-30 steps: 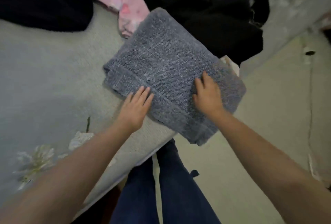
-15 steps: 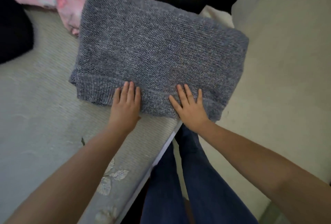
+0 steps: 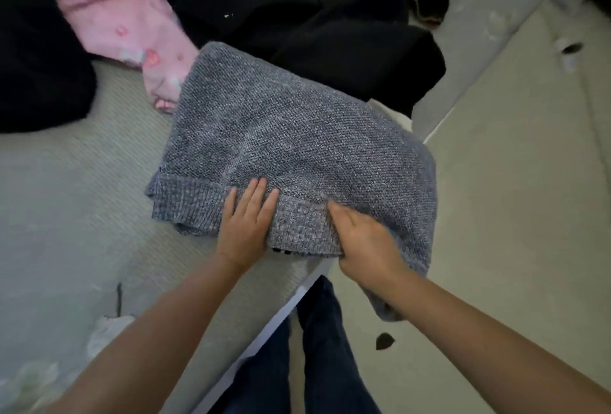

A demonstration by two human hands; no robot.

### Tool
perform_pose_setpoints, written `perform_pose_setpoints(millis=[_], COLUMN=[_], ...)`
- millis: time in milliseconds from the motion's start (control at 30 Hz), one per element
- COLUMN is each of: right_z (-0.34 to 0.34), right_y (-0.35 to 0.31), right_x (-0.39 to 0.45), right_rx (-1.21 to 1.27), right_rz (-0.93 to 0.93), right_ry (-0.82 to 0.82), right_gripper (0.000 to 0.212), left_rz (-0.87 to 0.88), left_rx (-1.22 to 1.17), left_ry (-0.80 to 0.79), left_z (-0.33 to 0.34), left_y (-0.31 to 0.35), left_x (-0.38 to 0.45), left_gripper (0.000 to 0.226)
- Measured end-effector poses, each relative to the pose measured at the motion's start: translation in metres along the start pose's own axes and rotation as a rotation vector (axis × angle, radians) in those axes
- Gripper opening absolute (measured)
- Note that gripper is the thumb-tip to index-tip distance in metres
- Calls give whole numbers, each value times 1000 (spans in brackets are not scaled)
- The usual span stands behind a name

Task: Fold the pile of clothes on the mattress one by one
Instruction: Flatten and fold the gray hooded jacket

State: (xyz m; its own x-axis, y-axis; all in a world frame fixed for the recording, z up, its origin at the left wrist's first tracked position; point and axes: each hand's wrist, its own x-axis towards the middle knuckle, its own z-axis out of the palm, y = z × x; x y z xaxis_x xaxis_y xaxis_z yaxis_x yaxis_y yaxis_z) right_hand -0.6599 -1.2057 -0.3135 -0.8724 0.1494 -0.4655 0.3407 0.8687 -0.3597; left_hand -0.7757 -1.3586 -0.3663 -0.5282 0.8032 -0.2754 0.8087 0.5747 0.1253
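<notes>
While black clothes [image 3: 330, 33] and a pink garment [image 3: 125, 23] crowd the mattress [image 3: 66, 198] behind it, the folded grey knit sweater [image 3: 281, 149] lies at the mattress edge. Left hand [image 3: 246, 218] rests flat, fingers spread, on its ribbed hem; right hand [image 3: 367, 241] is closed, gripping that hem just beside.

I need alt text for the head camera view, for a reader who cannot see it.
Two bare hands work a folded grey knit sweater at a mattress edge: left hand flat, right hand gripping its hem. Pink and black clothes lie behind.
</notes>
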Motion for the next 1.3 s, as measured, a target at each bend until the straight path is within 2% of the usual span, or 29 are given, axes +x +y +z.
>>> perform_pose_setpoints(millis=[67,100,167,200,300,333,400,433,533,633,767,867,933,1100,1200,1300], right_z=[-9,-8,0,3,22,28,34,35,25,-10,-89,-150,-189,-271,-312,-360], right_y=[4,8,17,20,25,24,20,17,16,18,24,41,57,120,174,238], right_x=[3,6,8,8,7,7,4,1,-10,-28,-49,-61,-72,-121,-154,-185], right_rx=[-41,-104,-263,-334,-455,-444,-370,-324,-192,-187,-169,-224,-237,-290,-316,-376], right_rz=[1,-44,-113,-118,-90,-60,52,96,119,100,128,167,193,299,396,429], right_ry=[27,54,136,125,144,144,105,104,120,223,372,343,388,505,553,730], right_gripper=[69,64,45,35,28,36,70,77,80,71,62,58,56,56,59,63], left_rz=[9,1,37,58,112,109,95,95,83,84,130,188,248,392,486,557], left_rx=[-47,-43,16,55,125,131,152,174,177,157,237,302,332,368,416,413], left_ry=[26,-10,-152,-241,-332,-356,-408,-425,-432,-383,-277,-166,-126,-79,25,157], left_z=[-2,-4,-7,-11,-27,-33,-43,-48,-63,-92,-156,-215,-251,-332,-368,-398], left_y=[-1,-2,-7,-8,-4,-2,2,3,5,14,36,59,81,169,236,313], left_x=[8,10,13,15,24,28,29,28,20,14,28,57,79,137,179,233], left_gripper=[74,73,67,64,64,65,66,66,62,61,66,62,59,52,53,58])
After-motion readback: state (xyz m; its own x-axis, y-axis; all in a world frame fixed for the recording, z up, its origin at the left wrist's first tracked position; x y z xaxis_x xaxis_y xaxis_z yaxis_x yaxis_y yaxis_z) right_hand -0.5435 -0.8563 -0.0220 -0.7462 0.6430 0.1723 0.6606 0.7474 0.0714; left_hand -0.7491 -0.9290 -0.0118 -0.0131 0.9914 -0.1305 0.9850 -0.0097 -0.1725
